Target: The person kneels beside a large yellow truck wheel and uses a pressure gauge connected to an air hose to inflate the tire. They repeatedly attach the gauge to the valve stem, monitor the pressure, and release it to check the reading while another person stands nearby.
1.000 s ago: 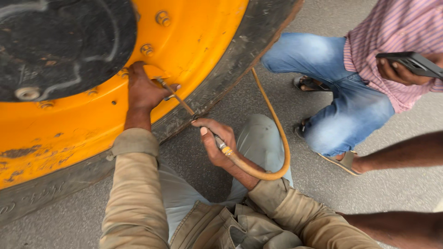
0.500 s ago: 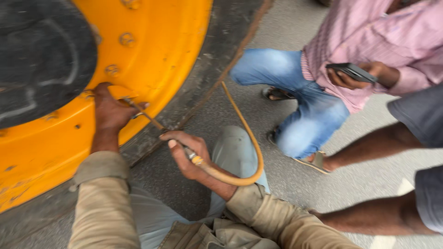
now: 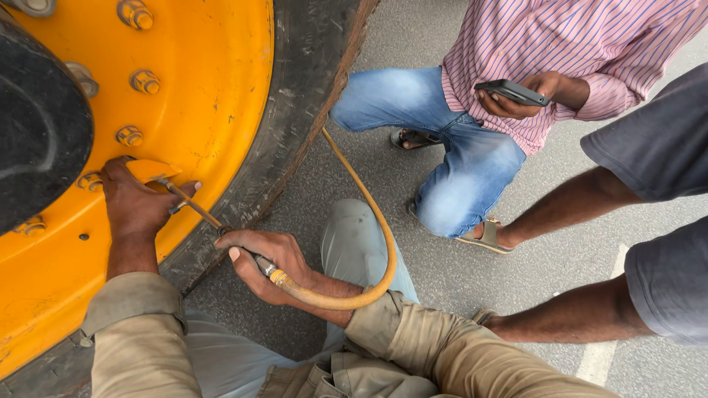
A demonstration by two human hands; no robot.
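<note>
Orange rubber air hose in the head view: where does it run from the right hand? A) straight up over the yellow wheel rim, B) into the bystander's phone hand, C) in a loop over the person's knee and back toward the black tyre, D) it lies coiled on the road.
C: the orange rubber air hose leaves the right hand, curves round over the grey-trousered knee and climbs back to the black tyre.

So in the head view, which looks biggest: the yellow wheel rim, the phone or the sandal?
1. Yellow wheel rim, by far.
2. Sandal and phone look about alike; the phone sits nearer the camera, so I won't rank them.
</note>
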